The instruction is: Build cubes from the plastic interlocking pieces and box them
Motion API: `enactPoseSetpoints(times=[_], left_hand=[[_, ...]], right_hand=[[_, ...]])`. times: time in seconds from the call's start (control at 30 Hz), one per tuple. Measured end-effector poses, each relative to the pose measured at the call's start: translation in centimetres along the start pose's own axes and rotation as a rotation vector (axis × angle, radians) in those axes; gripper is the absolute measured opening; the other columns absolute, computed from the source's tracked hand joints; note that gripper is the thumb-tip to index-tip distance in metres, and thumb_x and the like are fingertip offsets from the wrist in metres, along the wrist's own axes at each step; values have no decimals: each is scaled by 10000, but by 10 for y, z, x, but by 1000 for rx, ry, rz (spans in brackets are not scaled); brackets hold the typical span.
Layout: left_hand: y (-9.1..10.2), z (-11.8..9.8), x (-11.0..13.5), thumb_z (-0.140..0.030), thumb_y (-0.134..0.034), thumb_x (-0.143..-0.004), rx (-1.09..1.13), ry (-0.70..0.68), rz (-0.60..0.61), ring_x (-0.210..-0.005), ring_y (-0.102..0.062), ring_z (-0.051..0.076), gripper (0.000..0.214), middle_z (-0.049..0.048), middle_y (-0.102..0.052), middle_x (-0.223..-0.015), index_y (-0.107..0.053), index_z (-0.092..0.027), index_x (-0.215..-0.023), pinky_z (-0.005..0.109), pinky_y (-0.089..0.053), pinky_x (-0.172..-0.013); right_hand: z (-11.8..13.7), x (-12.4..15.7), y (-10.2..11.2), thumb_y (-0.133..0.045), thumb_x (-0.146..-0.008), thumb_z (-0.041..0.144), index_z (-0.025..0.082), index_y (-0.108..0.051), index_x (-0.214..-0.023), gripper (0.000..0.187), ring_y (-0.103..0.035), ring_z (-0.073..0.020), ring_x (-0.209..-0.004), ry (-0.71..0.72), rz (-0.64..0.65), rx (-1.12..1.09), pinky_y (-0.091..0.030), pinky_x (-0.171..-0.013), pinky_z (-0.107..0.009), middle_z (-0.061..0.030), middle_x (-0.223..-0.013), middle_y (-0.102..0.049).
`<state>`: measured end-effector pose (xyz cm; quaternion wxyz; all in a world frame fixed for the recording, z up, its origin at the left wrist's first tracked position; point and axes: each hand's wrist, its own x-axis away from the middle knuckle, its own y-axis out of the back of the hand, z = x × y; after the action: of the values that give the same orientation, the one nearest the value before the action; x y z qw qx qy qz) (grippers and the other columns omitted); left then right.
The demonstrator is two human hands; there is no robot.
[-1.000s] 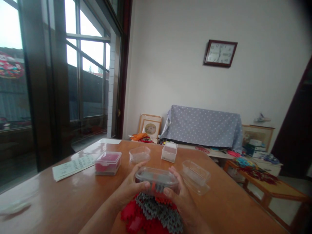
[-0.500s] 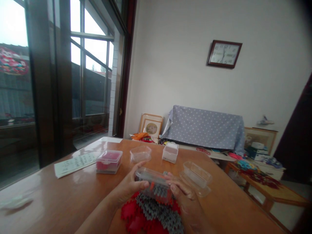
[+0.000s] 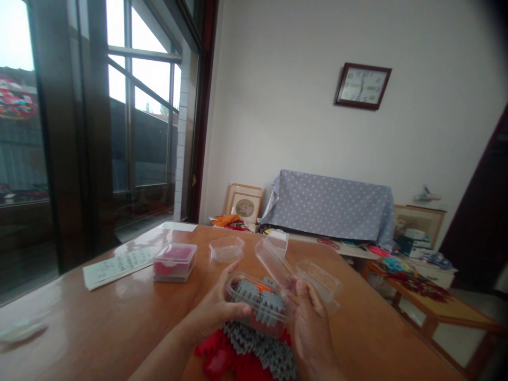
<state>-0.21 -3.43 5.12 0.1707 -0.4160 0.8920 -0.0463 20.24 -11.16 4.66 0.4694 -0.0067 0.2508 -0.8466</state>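
My left hand (image 3: 222,301) grips the left end of a clear plastic box (image 3: 260,319), thumb at the near side. Grey toothed pieces (image 3: 270,307) and some orange ones lie inside it. Fingers and thumb of my right hand (image 3: 311,317) pinch a clear plastic lid (image 3: 273,262), which tilts upward above the box's right end. Whether the lid is joined to the box there is hard to make out. Below the box, a heap of grey linked pieces (image 3: 257,349) and red pieces (image 3: 222,360) lies on the table, partly covered by my hands and the box.
On the brown table (image 3: 130,317) stand a lidded box with pink contents (image 3: 174,262), an open clear tray (image 3: 226,250), a white box (image 3: 278,242) and another clear container (image 3: 319,279). A paper sheet (image 3: 119,269) lies at left; a low wooden bench (image 3: 456,312) stands right.
The lid has come up off the box and now stands tilted in my right hand. The grey and orange pieces inside are uncovered. My left hand keeps its hold on the box.
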Motion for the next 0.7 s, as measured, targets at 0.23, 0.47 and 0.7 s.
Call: enactPoseSetpoints(times=[0.23, 0.47, 0.7], left_hand=[[-2, -5, 0, -324, -864, -675, 64, -16, -67, -1210, -562, 319, 1028, 136, -538, -1348, -265, -270, -1508, 454, -439, -1021], [10, -36, 3, -311, -849, -696, -97, -38, -250, -1319, -492, 326, 957, 146, -471, -1451, -286, -268, -1469, 454, -398, -1094], [21, -64, -1, -343, -806, -729, -218, -5, -191, -1335, -474, 344, 734, 131, -527, -1431, -476, -240, -1378, 468, -400, -1073]], right_hand=[[1, -7, 6, -617, -888, 569, 230, -685, -1095, 403, -663, -238, -1072, 14, -111, -95, -581, -864, -367, -56, -1128, -707], [-5, -30, 28, -719, -787, 563, 225, -689, -992, 397, -683, -177, -914, -29, -227, -182, -583, -743, -288, -24, -998, -712], [-12, -33, 32, -738, -765, 550, 201, -693, -990, 417, -686, -153, -763, -81, -238, -167, -554, -622, -247, -22, -950, -734]])
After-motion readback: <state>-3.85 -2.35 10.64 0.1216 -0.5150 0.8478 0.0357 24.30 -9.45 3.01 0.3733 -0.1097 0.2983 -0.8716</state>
